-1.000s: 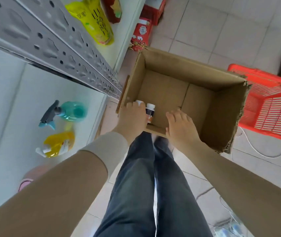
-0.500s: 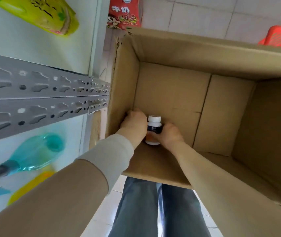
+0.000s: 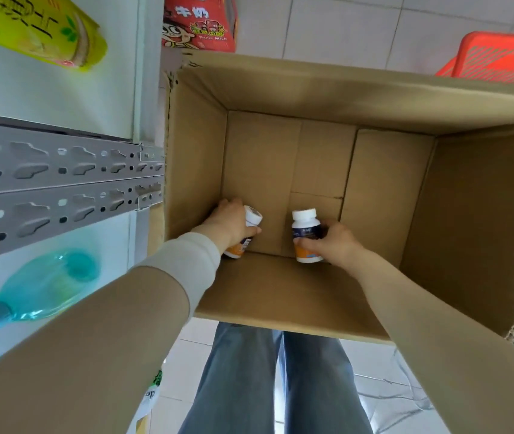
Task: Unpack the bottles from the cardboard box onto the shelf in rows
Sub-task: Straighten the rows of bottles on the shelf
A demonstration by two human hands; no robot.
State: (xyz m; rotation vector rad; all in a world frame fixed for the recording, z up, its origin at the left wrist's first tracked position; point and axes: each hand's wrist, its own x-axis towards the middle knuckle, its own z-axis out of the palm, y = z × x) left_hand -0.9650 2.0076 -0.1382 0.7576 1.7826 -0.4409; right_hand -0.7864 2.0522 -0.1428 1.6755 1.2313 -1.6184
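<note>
Brown cardboard box (image 3: 327,89) sits open on the floor; all positions below are referred to it. Both hands are down at its bottom, along the near wall. Left hand (image 3: 229,222), in the near left corner, has fingers wrapped round a white-capped bottle (image 3: 251,225) that is tilted, cap pointing away from the person, orange base showing under the wrist. Right hand (image 3: 332,244), toward the middle of the near wall, has fingers and thumb clamped on the lower body of a second bottle (image 3: 305,234), upright or nearly so, dark label facing up. No other bottles visible on the bare box floor; these look like the last two.

Shelf (image 3: 55,89) stands just left of the box, its grey slotted rail (image 3: 61,177) almost touching the left wall.

Judgement: step in hand is the lift-out. To do it well: draw both bottles straight up clear of the rim before swinging left, keep the left wrist off the rail edge, level the tilted bottle in transit, then set each down base-first in line.
</note>
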